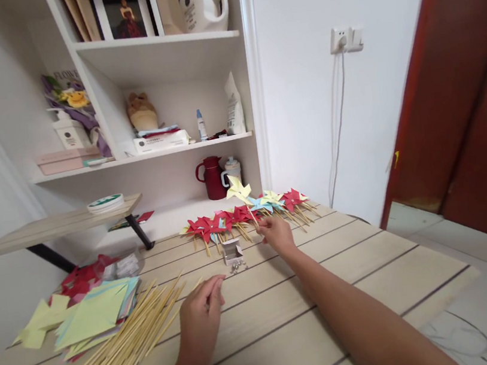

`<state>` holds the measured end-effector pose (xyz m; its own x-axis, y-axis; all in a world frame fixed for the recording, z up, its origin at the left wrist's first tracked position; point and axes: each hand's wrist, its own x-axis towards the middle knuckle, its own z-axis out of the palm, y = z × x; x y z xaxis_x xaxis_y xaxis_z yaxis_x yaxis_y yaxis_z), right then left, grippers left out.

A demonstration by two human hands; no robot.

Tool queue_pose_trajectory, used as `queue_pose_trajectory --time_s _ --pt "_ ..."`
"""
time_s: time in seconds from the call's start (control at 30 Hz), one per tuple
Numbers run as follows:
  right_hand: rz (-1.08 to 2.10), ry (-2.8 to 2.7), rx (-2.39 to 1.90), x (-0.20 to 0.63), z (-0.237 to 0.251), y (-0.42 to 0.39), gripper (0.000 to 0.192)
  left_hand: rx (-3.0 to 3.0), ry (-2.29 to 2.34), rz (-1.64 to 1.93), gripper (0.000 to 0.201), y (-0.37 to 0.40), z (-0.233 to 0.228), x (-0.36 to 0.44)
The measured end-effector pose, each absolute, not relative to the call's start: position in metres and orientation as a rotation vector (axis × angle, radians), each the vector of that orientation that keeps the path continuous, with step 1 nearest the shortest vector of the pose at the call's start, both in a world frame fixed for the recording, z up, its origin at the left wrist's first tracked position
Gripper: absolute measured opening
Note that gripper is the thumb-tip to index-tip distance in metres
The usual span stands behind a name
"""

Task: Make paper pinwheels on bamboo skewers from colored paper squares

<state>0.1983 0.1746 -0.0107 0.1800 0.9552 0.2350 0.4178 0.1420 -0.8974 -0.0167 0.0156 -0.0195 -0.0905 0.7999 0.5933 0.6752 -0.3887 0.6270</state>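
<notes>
My right hand [278, 235] pinches the thin wooden stick of a pale yellow paper pinwheel [238, 191], which is raised and tilted a little to the left. Behind it lies a row of finished pinwheels, among them a red pinwheel [207, 228] and a light blue pinwheel [261, 206], their sticks pointing toward me. My left hand [203, 315] rests low over the table with its thumb and fingers closed together; whatever they may hold is hidden. Between the hands stands a small open box [232, 250], with tiny shiny metal pins [237, 266] spilled before it.
Loose wooden sticks [114, 361] and a stack of coloured paper squares [94, 312] lie on the left of the slatted table [264, 330]. A raised wooden shelf [50, 228] stands behind them. A dark red jug [214, 177] is at the back.
</notes>
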Motion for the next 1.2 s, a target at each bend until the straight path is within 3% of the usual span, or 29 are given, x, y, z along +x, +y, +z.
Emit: queue_pose_trajectory --time_s 0.5,1.2 --pt "0.380 -1.531 -1.837 0.194 -0.021 0.192 0.010 2.104 1.693 1.453 0.035 0.017 -0.022 -0.018" --pt "0.403 -1.568 -1.867 0.196 -0.022 0.198 0.013 2.083 1.601 1.376 0.023 0.018 -0.023 -0.016"
